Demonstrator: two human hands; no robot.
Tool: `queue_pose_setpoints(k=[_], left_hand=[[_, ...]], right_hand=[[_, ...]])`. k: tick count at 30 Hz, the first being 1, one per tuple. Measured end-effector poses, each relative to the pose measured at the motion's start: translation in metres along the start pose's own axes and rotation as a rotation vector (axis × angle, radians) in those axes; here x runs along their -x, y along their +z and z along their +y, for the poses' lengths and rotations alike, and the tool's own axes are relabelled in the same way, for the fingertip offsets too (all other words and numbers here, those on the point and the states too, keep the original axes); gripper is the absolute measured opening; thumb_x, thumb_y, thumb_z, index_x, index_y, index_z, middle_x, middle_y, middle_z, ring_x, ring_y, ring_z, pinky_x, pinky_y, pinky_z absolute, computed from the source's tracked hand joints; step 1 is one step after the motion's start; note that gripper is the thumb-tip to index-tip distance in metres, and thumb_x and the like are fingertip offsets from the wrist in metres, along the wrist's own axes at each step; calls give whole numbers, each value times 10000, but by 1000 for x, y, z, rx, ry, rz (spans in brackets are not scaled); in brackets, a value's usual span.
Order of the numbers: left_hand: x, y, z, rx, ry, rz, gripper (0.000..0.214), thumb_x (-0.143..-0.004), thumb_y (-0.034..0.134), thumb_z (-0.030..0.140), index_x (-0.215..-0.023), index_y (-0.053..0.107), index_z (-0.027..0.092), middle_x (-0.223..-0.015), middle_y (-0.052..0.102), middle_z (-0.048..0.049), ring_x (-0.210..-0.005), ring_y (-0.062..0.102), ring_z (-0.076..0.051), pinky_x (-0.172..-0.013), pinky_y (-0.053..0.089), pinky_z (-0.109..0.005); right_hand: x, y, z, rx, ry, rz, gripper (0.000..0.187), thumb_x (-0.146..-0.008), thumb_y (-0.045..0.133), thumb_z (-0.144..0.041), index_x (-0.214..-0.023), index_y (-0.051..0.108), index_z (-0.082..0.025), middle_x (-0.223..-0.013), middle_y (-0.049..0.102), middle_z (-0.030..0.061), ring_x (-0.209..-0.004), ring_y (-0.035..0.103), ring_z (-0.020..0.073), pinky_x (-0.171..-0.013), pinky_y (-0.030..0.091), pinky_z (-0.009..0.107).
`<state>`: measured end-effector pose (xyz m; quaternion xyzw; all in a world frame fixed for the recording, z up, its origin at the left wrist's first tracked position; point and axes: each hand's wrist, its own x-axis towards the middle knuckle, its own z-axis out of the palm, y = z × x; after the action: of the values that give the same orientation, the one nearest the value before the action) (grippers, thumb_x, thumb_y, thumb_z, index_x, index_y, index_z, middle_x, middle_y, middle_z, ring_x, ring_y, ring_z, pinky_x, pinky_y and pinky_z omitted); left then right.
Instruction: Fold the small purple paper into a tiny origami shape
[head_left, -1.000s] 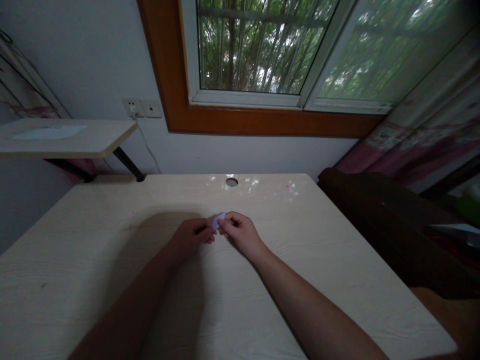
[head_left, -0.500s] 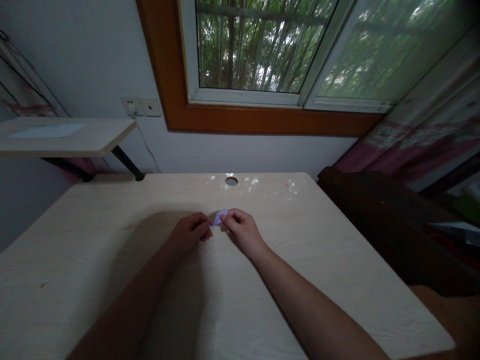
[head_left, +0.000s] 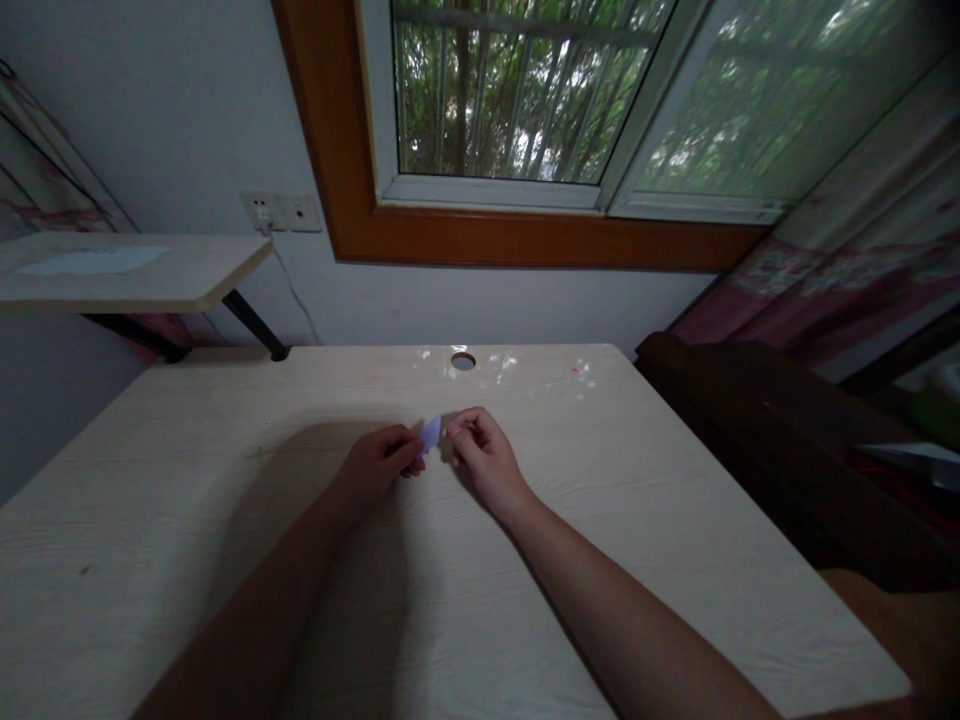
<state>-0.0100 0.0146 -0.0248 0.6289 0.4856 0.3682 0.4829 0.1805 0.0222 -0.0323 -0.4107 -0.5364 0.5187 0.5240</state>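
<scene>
A small pale lilac piece of paper (head_left: 430,435) is held between both hands just above the light wooden desk (head_left: 637,500), near its middle. My left hand (head_left: 379,465) pinches the paper's left side with curled fingers. My right hand (head_left: 484,455) pinches its right side, fingers curled in. Both forearms reach in from the bottom of the view. Most of the paper is hidden by the fingertips.
A round cable hole (head_left: 463,361) lies at the desk's far edge below a window (head_left: 525,100). A raised shelf (head_left: 135,270) stands at the back left beside wall sockets (head_left: 281,212). Dark furniture (head_left: 787,440) and a curtain flank the desk's right side.
Both hands have shifted slightly away from me on the desk with the paper between them. The paper now shows a little more upright between the fingertips.
</scene>
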Motion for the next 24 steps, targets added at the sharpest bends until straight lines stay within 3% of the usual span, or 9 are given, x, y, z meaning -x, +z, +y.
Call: queue_pose_setpoints(k=[3,7,10,24], left_hand=[[0,0,1,20,-9,33,269,-875,579,407,-781,650,165,-690,681,-17,-619,589,-138,-625,463,-252],[-1,1,4,26,-12,53,269,-873,574,405,-778,654,165,-689,674,-15,-617,585,-139,-613,462,-250],[-2,1,4,23,-2,50,273,-879,561,399,-772,650,164,-690,665,-15,-611,575,-137,-611,458,-250],[-1,1,2,-23,18,46,278,-886,549,414,-802,661,173,-722,675,-18,-634,589,-143,-628,467,-253]], right_hand=[[1,1,-1,147,-130,33,155,-865,648,-345,-884,563,-217,-690,503,-31,-583,459,111,-560,383,240],[1,1,-2,289,-306,-77,134,-855,637,-227,-986,662,-224,-1014,550,57,-697,518,116,-620,440,267],[0,2,-1,280,-318,-125,160,-870,611,-213,-1013,682,-232,-1049,538,69,-677,523,110,-583,443,263],[0,0,3,339,-322,-127,193,-866,618,-200,-1051,656,-238,-1049,557,69,-679,532,116,-595,449,264]])
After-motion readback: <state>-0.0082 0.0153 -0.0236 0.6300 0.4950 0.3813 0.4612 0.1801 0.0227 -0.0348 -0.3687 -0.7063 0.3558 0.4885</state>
